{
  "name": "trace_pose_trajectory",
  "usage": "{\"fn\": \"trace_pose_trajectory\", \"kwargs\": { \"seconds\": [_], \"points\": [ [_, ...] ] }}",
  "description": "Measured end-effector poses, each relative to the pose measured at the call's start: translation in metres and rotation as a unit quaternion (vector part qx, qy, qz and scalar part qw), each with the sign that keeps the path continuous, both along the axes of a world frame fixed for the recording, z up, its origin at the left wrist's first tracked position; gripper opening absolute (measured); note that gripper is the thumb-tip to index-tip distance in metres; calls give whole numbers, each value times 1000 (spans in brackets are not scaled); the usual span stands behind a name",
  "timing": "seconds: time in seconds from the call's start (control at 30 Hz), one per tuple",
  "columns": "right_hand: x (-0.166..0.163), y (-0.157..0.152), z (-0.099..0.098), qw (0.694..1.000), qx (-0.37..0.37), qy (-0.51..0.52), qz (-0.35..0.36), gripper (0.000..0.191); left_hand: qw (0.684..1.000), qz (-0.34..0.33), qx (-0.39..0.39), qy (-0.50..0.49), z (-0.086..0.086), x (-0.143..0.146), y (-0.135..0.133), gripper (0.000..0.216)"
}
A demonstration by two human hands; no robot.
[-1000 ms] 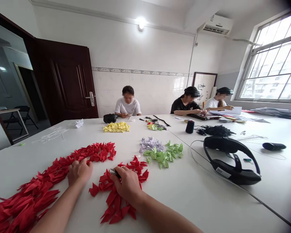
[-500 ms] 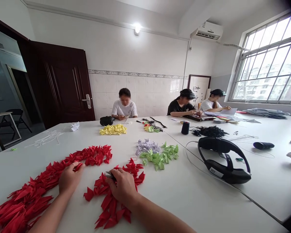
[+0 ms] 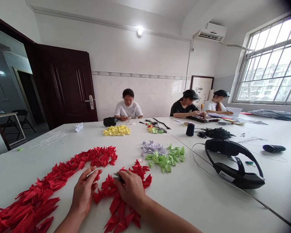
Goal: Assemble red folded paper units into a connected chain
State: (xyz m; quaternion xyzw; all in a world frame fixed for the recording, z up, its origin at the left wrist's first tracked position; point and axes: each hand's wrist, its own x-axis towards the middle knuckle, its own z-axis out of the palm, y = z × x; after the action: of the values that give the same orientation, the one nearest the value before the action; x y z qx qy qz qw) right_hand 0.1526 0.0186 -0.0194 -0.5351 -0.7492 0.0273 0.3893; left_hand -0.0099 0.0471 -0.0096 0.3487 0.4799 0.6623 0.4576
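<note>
My left hand (image 3: 83, 191) is closed, pinching a small red folded-paper crane (image 3: 97, 176) by its edge. A thin white strip (image 3: 91, 173) also shows between its fingers. My right hand (image 3: 132, 187) is closed round a small dark tool with a grey pointed tip (image 3: 117, 176); its kind cannot be made out. That hand rests over a smaller pile of red paper cranes (image 3: 118, 207). To the left of my left hand runs a long curved heap of red paper cranes (image 3: 38, 197).
Lilac cranes (image 3: 152, 148) and green cranes (image 3: 167, 158) lie beyond my right hand, yellow ones (image 3: 116, 130) farther back. A black headset (image 3: 235, 168) with its cable stands at right, near a dark thread spool (image 3: 190, 129). Several people (image 3: 128, 108) sit across the white table (image 3: 196, 200).
My left hand has moved right, away from the long red heap and closer to my right hand, carrying the red crane. The whole view has shifted slightly; my right hand keeps its tool.
</note>
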Motion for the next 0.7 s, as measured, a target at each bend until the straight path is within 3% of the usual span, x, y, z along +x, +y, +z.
{"fn": "trace_pose_trajectory", "kwargs": {
  "seconds": [0.1, 0.3, 0.5, 0.7],
  "points": [
    [-1, 1, -2, 1000, 3, 10, 7, 18, 997, -29, 19, -63, 6, 3, -3, 43],
    [-6, 0, -6, 998, 6, 29, 55, 23, 981, -111, -8, -160, 11, 6, -10, 11],
    [-7, -4, -5, 997, 4, 2, 75, 25, 962, -137, -45, -231, 13, 10, -16, 27],
    [-8, -6, -4, 996, 6, -13, 86, 26, 956, -183, -63, -222, 10, 13, -18, 15]
  ]
}}
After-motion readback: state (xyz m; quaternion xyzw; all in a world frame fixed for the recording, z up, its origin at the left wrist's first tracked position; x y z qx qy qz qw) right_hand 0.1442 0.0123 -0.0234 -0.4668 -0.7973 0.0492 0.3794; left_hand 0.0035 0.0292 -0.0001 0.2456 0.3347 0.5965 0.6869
